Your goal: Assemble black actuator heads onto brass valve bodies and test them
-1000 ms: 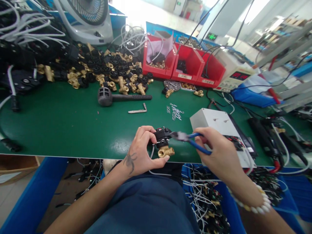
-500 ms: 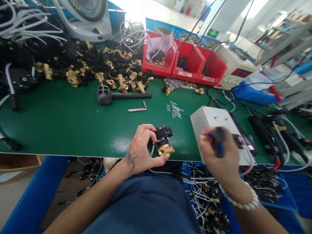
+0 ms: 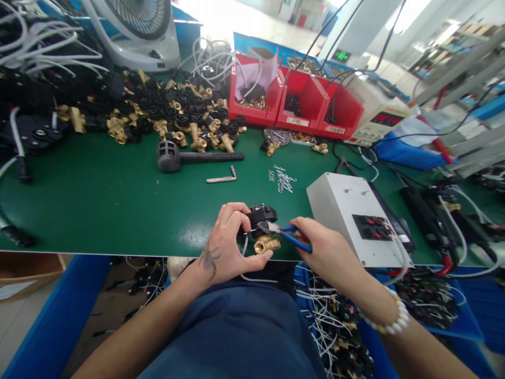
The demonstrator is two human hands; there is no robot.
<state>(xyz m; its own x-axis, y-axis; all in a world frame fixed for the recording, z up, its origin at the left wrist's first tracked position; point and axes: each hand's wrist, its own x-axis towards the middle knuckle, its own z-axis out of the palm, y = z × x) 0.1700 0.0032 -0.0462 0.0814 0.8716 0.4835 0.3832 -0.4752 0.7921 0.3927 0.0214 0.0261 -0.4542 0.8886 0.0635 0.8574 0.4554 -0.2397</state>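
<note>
My left hand (image 3: 231,239) is closed around a valve (image 3: 267,244) with a brass body and a black housing on top, held at the table's front edge. A white cable runs down from it. In my right hand (image 3: 325,245) is a pair of pliers (image 3: 298,239) with blue handles. Their metal jaws reach the black neck between the housing and the brass body; whether they grip anything there is too small to tell. Beyond the hands lie several small wire clips (image 3: 283,180), a bent metal hex key (image 3: 221,178) and a black mallet (image 3: 197,156).
A grey switch box (image 3: 343,210) stands at the right. Red bins (image 3: 302,100), a power supply (image 3: 381,123), many brass valves (image 3: 193,123) and a white fan (image 3: 145,47) line the back. Blue crates with cabled parts sit below the green table (image 3: 130,210).
My right hand has swung left from over the switch box, bringing the pliers' jaws to the valve's neck. My left hand keeps hold of the valve in nearly the same place.
</note>
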